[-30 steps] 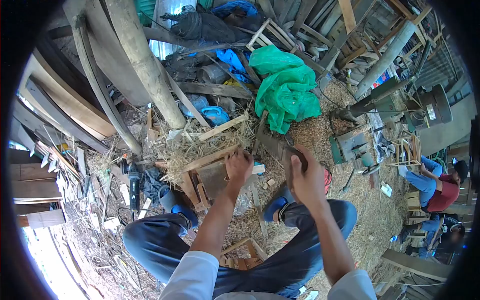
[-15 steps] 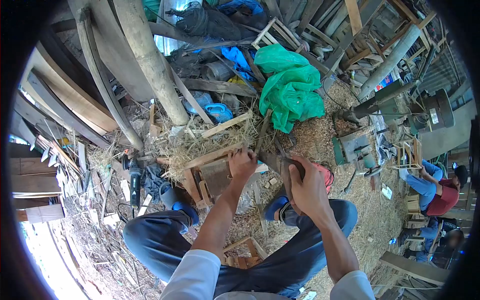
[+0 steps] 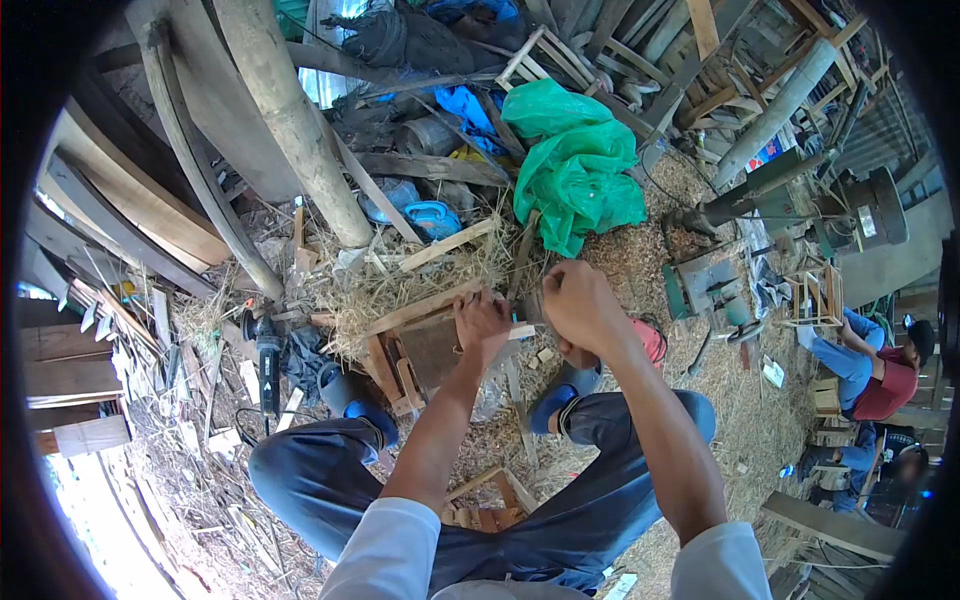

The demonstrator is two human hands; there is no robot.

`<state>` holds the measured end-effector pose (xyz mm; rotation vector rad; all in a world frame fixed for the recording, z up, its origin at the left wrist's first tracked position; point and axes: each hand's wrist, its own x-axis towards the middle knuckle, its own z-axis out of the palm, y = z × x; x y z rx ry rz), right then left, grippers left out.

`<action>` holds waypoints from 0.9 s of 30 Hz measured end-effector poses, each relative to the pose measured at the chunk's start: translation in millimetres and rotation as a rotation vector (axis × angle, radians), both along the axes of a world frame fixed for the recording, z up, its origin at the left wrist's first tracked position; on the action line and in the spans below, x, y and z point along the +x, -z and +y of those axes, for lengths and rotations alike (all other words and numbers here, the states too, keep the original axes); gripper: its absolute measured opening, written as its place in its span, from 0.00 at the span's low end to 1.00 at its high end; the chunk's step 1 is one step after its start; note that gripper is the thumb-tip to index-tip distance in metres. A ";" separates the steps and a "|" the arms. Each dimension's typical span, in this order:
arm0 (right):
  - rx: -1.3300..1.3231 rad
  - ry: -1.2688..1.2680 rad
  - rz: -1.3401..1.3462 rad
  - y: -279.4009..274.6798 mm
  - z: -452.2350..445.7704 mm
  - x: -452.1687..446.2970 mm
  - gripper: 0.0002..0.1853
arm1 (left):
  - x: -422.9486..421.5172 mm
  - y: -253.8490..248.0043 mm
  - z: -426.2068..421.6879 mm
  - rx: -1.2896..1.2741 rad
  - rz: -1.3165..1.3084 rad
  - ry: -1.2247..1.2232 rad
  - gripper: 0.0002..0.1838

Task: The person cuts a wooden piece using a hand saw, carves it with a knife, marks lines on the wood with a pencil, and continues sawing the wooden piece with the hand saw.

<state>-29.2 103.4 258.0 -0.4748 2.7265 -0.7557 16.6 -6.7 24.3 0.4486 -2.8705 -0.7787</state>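
Observation:
My left hand rests with curled fingers at the far edge of a low wooden bench. It presses on a piece of wood whose pale end sticks out to its right; most of that piece is covered. Close beside it, my right hand is closed round a flat-bladed tool with a brown handle. The grey blade points left towards my left hand. The hand hides much of the tool, so its exact kind is unclear.
A green plastic sheet lies beyond my hands. An angle grinder is on the ground at left. A green machine stands at right, with a seated person past it. A small wooden frame lies between my legs.
My right hand has moved forward and to the left with the tool, closer to my left hand. My left hand stays in nearly the same place.

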 end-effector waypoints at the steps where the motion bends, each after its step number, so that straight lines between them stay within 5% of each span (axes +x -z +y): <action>1: 0.055 -0.096 0.012 6.7 -3.0 -11.1 0.14 | -4.3 -1.3 -1.1 -0.022 0.010 -0.015 0.19; 9: 0.138 -0.214 -0.112 21.1 -4.2 -25.8 0.14 | -8.7 4.1 -4.1 0.048 -0.032 0.018 0.17; 12: 0.065 -0.218 0.418 91.1 12.0 21.9 0.11 | 1.0 3.8 2.1 0.015 0.008 0.057 0.16; 14: -0.252 0.317 0.073 105.6 4.6 35.2 0.13 | -6.0 8.6 -3.8 0.003 0.031 0.065 0.16; 25: -0.416 0.252 0.241 133.2 30.3 124.4 0.23 | -8.6 9.2 -7.1 0.052 0.039 -0.003 0.15; 27: -0.388 0.396 0.041 138.9 34.7 130.9 0.22 | -0.9 -3.8 -7.4 0.115 0.051 0.018 0.16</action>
